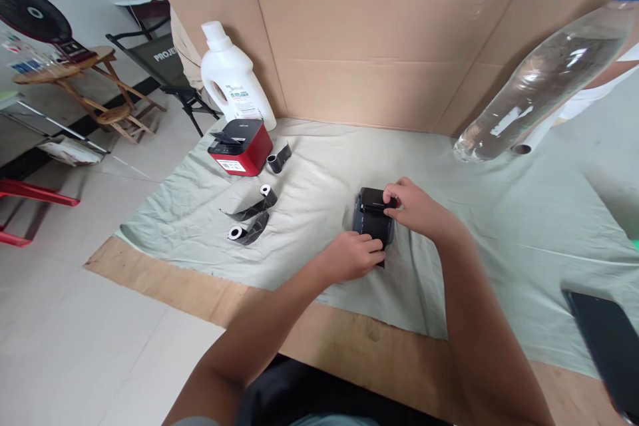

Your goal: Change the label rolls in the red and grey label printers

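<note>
Near the front edge of the table (pixel 324 336), your right hand (pixel 412 206) pinches the black device (pixel 372 198); your left hand (pixel 353 256) curls over it, grip unclear. Next move needs steadiness.

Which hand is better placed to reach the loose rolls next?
Likely the left hand: it is nearer the loose rolls, while the right hand touches the right side of the black device.

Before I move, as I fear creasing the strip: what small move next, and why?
Perhaps smooth the black strip toward its end with the left hand, which lies on it, since the end juts past and the right hand holds the dark device.
</note>
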`<state>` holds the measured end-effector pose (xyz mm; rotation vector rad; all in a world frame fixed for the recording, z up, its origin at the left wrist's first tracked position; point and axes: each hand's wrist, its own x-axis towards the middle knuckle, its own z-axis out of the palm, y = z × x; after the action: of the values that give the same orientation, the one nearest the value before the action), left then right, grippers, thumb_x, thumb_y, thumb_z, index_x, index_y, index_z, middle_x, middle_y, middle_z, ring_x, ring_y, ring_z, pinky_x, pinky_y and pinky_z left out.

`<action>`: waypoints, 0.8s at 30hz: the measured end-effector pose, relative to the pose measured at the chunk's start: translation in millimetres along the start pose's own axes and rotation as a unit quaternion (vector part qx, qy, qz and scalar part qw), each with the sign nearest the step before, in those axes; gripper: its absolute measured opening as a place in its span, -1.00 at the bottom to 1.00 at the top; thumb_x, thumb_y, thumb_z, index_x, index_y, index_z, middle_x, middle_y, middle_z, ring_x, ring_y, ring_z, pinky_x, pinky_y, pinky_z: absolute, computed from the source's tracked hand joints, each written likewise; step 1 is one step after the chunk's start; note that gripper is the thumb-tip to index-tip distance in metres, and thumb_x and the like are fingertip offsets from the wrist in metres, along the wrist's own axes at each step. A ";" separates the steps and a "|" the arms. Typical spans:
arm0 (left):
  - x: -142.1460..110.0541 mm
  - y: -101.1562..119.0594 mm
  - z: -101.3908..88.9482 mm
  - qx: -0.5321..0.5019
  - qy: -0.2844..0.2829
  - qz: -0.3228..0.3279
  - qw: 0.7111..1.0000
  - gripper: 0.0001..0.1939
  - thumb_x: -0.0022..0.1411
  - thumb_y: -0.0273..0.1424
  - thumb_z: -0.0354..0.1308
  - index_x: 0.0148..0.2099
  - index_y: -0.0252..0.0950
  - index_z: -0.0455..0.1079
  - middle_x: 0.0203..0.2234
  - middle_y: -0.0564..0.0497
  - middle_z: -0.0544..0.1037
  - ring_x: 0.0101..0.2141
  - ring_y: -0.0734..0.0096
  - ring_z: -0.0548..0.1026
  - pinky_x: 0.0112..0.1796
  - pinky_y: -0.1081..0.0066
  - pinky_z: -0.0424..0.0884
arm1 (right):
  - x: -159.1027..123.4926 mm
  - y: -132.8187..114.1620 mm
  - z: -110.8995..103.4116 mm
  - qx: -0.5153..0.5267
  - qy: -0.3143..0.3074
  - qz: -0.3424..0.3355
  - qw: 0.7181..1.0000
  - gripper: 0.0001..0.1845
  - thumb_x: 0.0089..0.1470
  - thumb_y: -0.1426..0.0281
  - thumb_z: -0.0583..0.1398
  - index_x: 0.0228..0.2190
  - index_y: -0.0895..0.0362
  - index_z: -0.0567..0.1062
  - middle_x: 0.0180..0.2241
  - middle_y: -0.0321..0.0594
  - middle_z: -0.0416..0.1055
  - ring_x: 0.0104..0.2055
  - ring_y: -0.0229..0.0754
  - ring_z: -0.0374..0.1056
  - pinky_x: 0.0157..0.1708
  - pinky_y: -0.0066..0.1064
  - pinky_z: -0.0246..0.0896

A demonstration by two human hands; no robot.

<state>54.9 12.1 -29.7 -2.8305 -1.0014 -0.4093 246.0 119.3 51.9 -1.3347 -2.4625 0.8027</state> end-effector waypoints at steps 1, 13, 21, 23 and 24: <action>0.1 0.1 -0.6 -0.001 -0.001 0.000 1.000 -0.83 0.42 -0.46 0.09 -0.11 -0.25 0.54 -0.28 -0.02 0.55 -0.33 0.39 0.48 -0.44 0.30 0.22 | 0.5 -0.4 0.8 -0.003 -0.003 0.003 1.000 -0.94 0.11 0.42 0.22 -0.32 0.06 0.42 -0.16 -0.16 0.34 -0.26 -0.10 0.34 -0.10 -0.17 0.33; 1.4 0.6 -9.7 0.007 0.013 -0.007 1.000 -0.81 0.42 -0.49 0.07 -0.15 -0.26 0.54 -0.32 -0.03 0.55 -0.34 0.40 0.45 -0.45 0.32 0.17 | 9.2 -2.1 3.1 0.029 -0.056 0.075 0.995 -0.52 0.23 0.29 0.19 0.16 0.09 0.49 0.13 0.03 0.39 0.06 0.11 0.42 0.13 -0.04 0.35; -1.6 -3.2 -14.7 0.010 0.062 -0.026 0.998 -0.77 0.46 -0.44 0.05 -0.17 -0.25 0.54 -0.33 -0.03 0.55 -0.33 0.39 0.45 -0.45 0.33 0.19 | 14.2 -5.4 7.8 0.014 -0.073 0.110 0.991 -0.45 0.25 0.31 0.18 0.24 0.11 0.41 0.20 0.05 0.36 0.22 0.12 0.34 0.28 -0.07 0.23; -1.8 -3.8 -11.8 0.004 0.065 -0.023 0.998 -0.75 0.44 -0.48 0.02 -0.17 -0.25 0.54 -0.35 -0.01 0.55 -0.36 0.41 0.44 -0.46 0.33 0.18 | 14.8 -4.2 9.2 0.012 -0.080 0.131 0.988 -0.41 0.26 0.27 0.18 0.28 0.11 0.36 0.22 0.06 0.32 0.23 0.11 0.34 0.28 -0.09 0.23; -1.7 -3.6 -9.9 -0.001 0.062 -0.020 0.998 -0.74 0.43 -0.51 0.01 -0.17 -0.26 0.54 -0.35 -0.01 0.54 -0.38 0.42 0.44 -0.47 0.33 0.18 | 15.1 -3.7 9.6 0.012 -0.083 0.145 0.986 -0.40 0.27 0.25 0.18 0.29 0.09 0.34 0.24 0.06 0.30 0.22 0.11 0.35 0.27 -0.10 0.23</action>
<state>49.2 11.9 -20.7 -2.7524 -1.0344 -0.5824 230.7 126.7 45.2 -1.7080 -2.3991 1.0438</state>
